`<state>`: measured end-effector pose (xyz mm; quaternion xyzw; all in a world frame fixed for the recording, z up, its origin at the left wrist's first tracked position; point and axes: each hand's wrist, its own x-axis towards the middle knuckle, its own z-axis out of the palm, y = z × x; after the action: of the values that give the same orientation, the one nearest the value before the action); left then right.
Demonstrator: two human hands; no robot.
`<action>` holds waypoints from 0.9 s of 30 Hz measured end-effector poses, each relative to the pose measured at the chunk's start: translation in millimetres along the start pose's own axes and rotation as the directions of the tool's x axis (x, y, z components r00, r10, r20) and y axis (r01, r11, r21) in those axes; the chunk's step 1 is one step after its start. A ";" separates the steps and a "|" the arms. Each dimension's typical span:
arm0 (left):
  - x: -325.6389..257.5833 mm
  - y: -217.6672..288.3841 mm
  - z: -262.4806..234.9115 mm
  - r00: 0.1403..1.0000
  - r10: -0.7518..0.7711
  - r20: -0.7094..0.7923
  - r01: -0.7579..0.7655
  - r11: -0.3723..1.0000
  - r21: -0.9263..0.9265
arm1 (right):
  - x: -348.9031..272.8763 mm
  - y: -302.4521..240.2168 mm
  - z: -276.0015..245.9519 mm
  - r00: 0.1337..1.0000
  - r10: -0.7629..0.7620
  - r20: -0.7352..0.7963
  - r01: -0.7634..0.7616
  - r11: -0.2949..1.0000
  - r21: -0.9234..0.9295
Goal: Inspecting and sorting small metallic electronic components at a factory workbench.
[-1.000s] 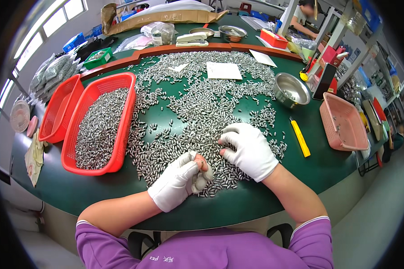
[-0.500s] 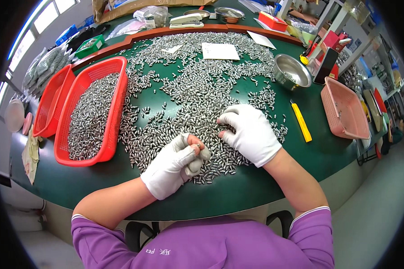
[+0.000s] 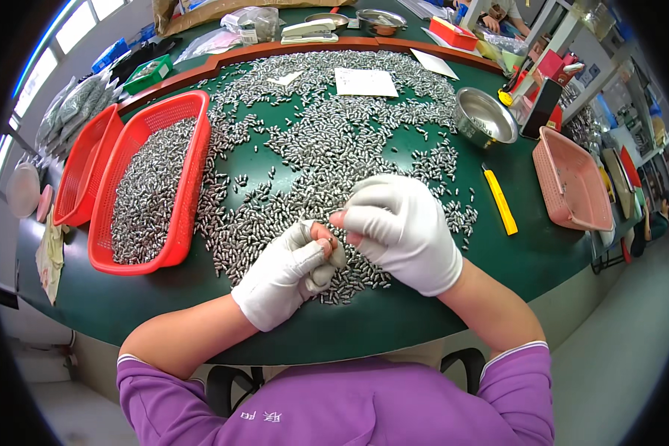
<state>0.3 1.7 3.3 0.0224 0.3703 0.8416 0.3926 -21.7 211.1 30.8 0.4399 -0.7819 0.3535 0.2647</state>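
Note:
A broad spread of small silvery metal pieces [image 3: 327, 152], short and capsule-like, covers the middle of the green table [image 3: 312, 338]. Both my hands wear white gloves with bare fingertips showing. Low over the near side of the spread, my left hand [image 3: 288, 273] is closed, thumb and forefinger pinched together; what lies between them is too small to make out. Just to its right, my right hand [image 3: 403, 234] has its fingers bent, the thumb and forefinger tips drawn close together beside the left fingertips. Whatever it pinches is hidden.
At left stands a red basket [image 3: 201, 149] full of such pieces, another red basket [image 3: 70, 201] beside it. A steel bowl [image 3: 502, 130], a yellow cutter [image 3: 500, 202] and a pink basket [image 3: 550, 175] are at right. White paper [image 3: 366, 83] lies on the far pieces.
My right hand has come left from the pieces to the left fingertips, its fingers closing together. The left hand stays almost in place. A person's hands now show more at the far right.

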 end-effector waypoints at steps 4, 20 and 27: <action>-6.2 0.9 8.9 0.995 0.016 -0.097 -0.002 0.989 0.145 | 6.5 -9.9 4.3 0.995 -0.103 0.009 0.104 0.989 -0.104; -8.8 0.4 13.4 0.990 0.016 -0.143 0.017 0.974 0.224 | -3.0 -21.9 3.2 0.999 0.017 -0.039 -0.020 0.998 -0.063; -8.5 -0.3 9.0 0.996 -0.006 -0.093 0.022 0.985 0.173 | -6.5 -28.7 5.4 0.993 0.107 -0.049 -0.111 0.987 -0.113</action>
<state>9.4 1.5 11.8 0.0150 0.4603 0.8033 0.3777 6.0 199.8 32.0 0.3728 -0.8181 0.3311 0.2866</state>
